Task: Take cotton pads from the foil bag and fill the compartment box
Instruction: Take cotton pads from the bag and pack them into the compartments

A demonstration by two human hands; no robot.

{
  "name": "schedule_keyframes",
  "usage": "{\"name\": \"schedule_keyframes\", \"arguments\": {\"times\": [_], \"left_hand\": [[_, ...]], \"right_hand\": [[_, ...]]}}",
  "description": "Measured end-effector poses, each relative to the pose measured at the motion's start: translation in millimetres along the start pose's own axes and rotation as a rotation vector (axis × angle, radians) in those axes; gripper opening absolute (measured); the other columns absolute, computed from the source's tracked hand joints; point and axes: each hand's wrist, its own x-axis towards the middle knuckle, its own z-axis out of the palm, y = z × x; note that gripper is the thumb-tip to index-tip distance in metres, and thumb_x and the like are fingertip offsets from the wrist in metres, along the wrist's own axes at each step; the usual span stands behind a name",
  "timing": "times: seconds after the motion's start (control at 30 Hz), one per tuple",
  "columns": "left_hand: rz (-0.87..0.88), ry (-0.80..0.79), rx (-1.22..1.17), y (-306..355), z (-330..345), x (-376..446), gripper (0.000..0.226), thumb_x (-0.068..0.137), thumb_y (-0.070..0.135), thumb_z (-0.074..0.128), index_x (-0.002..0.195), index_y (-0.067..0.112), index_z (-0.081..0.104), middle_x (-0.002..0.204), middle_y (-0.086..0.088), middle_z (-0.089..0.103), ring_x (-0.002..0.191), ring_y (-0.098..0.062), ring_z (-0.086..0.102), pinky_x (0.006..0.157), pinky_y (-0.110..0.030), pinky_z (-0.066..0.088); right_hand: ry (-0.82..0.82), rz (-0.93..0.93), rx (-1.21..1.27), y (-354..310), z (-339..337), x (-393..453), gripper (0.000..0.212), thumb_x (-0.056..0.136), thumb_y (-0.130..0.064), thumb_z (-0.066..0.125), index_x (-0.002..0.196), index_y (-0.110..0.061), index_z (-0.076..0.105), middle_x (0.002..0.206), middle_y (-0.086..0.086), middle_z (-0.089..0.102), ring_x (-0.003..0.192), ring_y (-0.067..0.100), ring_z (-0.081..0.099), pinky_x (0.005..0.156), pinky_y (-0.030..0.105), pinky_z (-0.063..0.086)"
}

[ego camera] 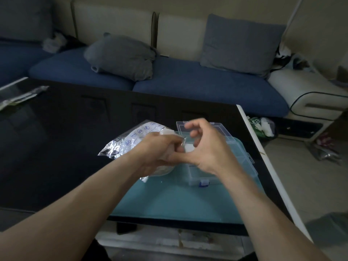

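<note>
At the far left of the dark glass table [56, 138] lies a strip of shiny wrapping [20, 97], well apart from my work. Nearer the middle, the foil bag [120, 146] rests partly on the glass and partly on a teal mat [169, 200], its printed side up and its silver end crumpled toward the left. My left hand [156, 149] grips the bag's open end, fingers curled round the clear film and the white cotton pads [165, 133] that show above my knuckles. Just to the right my right hand [205, 147] meets it, thumb and forefinger pinching a white pad [188, 147] at the mouth of the bag while the other fingers arch loosely above. Under and behind that hand sits the clear compartment box [243, 162] on the mat, its lid [218, 127] standing open at the far side and blue latches at the near edge; how much lies in its compartments I cannot tell, since my hand covers most of them. Beyond the table runs a blue sofa [188, 85] with grey cushions [120, 57], and at the far right a bag [263, 127] of odds and ends sits on the floor.
</note>
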Motion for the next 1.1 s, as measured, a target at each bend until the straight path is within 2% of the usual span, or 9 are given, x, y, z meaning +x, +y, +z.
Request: {"name": "schedule_keyframes", "arguments": {"times": [0.1,0.2,0.37,0.5,0.67,0.77,0.83,0.93,1.1], "left_hand": [[-0.119,-0.172,0.032,7,-3,-8,0.007,0.092,0.014,0.054,0.09,0.009,0.058,0.077,-0.011,0.057,0.064,-0.02,0.055,0.062,-0.03,0.042],[-0.137,-0.236,-0.043,8,-1,-10,0.013,0.092,0.01,0.052,0.103,0.009,0.058,0.091,-0.014,0.057,0.078,-0.022,0.059,0.065,-0.03,0.048],[-0.103,-0.177,-0.206,8,-4,-10,0.009,0.092,0.005,0.059,0.102,0.005,0.058,0.083,-0.012,0.054,0.058,-0.014,0.058,0.052,-0.026,0.053],[0.178,0.129,-0.057,10,-7,-7,0.011,0.088,0.005,0.069,0.096,0.01,0.063,0.075,-0.011,0.056,0.049,-0.014,0.047,0.048,-0.025,0.038],[0.566,0.468,0.521,22,-38,-3,0.04,0.078,0.039,0.081,0.108,0.021,0.061,0.081,0.004,0.066,0.065,-0.007,0.061,0.061,-0.023,0.05],[0.365,0.433,1.038,13,-46,4,0.063,0.065,0.059,0.083,0.109,0.019,0.062,0.096,0.007,0.066,0.088,-0.012,0.065,0.072,-0.025,0.051],[0.271,0.413,1.246,3,-48,16,0.053,0.07,0.052,0.081,0.094,0.008,0.064,0.093,-0.003,0.069,0.087,-0.024,0.066,0.069,-0.031,0.05],[0.263,0.485,1.203,-1,-55,24,0.03,0.082,0.032,0.068,0.071,0.007,0.054,0.077,-0.01,0.063,0.07,-0.03,0.06,0.057,-0.031,0.043],[0.215,0.518,1.031,-2,-63,29,0.022,0.085,0.023,0.057,0.074,0.004,0.056,0.081,-0.015,0.064,0.074,-0.035,0.062,0.06,-0.031,0.043]], "right_hand": [[-0.138,-0.286,-0.108,2,5,2,0.104,0.049,-0.034,0.1,0.14,-0.029,0.051,0.132,-0.006,0.048,0.118,0.007,0.047,0.101,0.017,0.039],[-0.104,-0.384,-0.1,3,15,4,0.074,0.053,-0.036,0.096,0.12,-0.024,0.068,0.116,-0.008,0.063,0.108,0.012,0.057,0.095,0.03,0.047],[-0.082,-0.297,-0.087,1,12,4,0.079,0.051,-0.042,0.099,0.121,-0.024,0.067,0.123,-0.009,0.057,0.111,0.003,0.055,0.091,0.004,0.038],[-0.19,-0.135,0.002,2,8,2,0.097,0.049,-0.048,0.097,0.133,-0.033,0.05,0.123,-0.018,0.055,0.108,-0.003,0.055,0.085,0.013,0.047],[-0.199,0.114,0.052,20,21,14,0.043,0.073,-0.031,0.09,0.108,-0.022,0.065,0.098,-0.008,0.07,0.076,0.002,0.065,0.075,0.024,0.052],[-0.23,0.144,0.019,26,39,18,0.043,0.076,-0.029,0.086,0.114,-0.025,0.066,0.109,-0.008,0.069,0.09,0.008,0.067,0.082,0.026,0.052],[-0.252,0.167,-0.008,25,53,20,0.063,0.074,-0.028,0.086,0.131,-0.027,0.059,0.122,-0.004,0.063,0.104,0.017,0.067,0.091,0.034,0.055],[-0.23,0.197,0.007,20,70,24,0.077,0.074,-0.028,0.086,0.143,-0.023,0.05,0.131,0.001,0.059,0.111,0.024,0.064,0.094,0.039,0.055],[-0.034,0.11,0.027,12,80,23,0.06,0.074,-0.035,0.086,0.127,-0.019,0.064,0.122,-0.002,0.067,0.109,0.016,0.062,0.084,0.021,0.043]]}}
